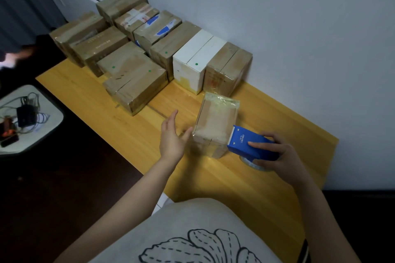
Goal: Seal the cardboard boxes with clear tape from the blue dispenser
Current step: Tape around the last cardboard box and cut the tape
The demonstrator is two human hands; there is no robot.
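Tape (223, 102) glossed most of the cardboard box (215, 121) near the middle of the wooden table (85, 96), so it looked nearly sealed; the stacked boxes (136, 74) by the wall (299, 28) seemed wrapped too, though not surely all; the box's long axis ran away from the person; the blue dispenser (250, 145), toothed end pointing at its near right corner, sat gripped in the right hand (275, 156); the left hand (173, 136) was spread, thumb beside the box.
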